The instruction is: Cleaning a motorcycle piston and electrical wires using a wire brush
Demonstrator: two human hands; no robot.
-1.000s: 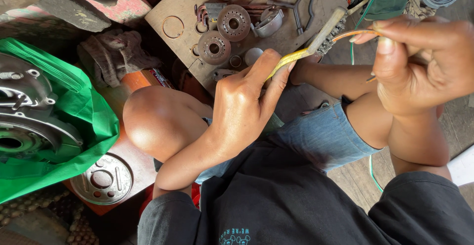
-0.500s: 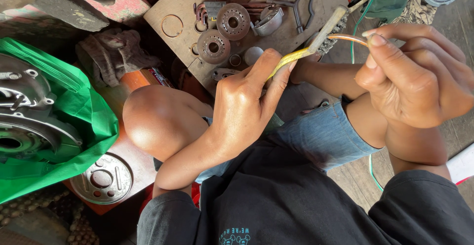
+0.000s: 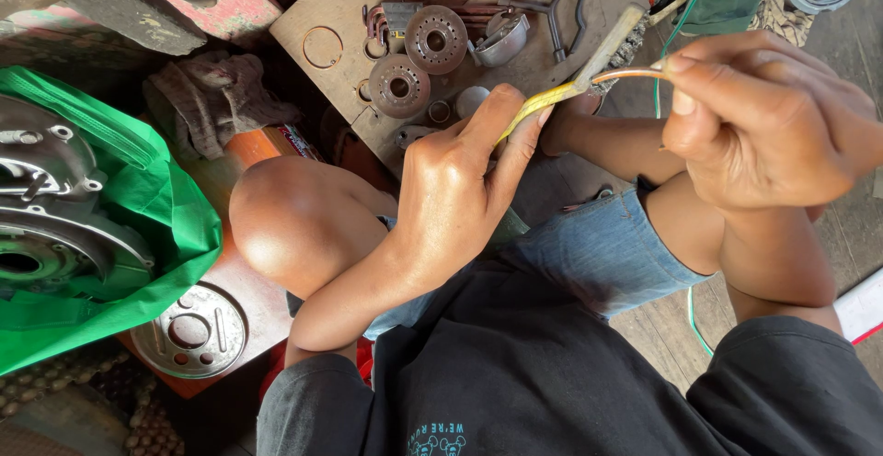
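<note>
the green bag (image 3: pixel 120 235) fills the left of the frame, folded back around a big grey metal engine cover (image 3: pixel 41 226). below it, at lower left, lies a round metal plate (image 3: pixel 189 332) with cut-outs. across the top centre sits a brown board (image 3: pixel 552 61) scattered with parts: two rusty round discs (image 3: pixel 418 61), thin rings, a small metal cup (image 3: pixel 501 38) and a brush (image 3: pixel 612 42) whose handle slants toward the upper right. a dirty rag (image 3: pixel 212 97) lies at the upper left of the board.

the left hand (image 3: pixel 460 189), in the middle of the frame, has thumb and forefinger closed together on the yellow stretch of a thin wire (image 3: pixel 561 95). the right hand (image 3: pixel 763 125), at the upper right, is pinched shut on the wire's other end, where it turns orange-brown. the wire runs between the two hands just above the bent knees, crossing in front of the brush handle. a separate green wire (image 3: pixel 685 15) trails up toward the top right.

to work this wire well, my judgement is that both pinches should stay firm and close to the section being handled, the pull should stay even so the wire stays straight and does not kink, and the span should stay clear of the brush bristles and the loose parts on the board.
</note>
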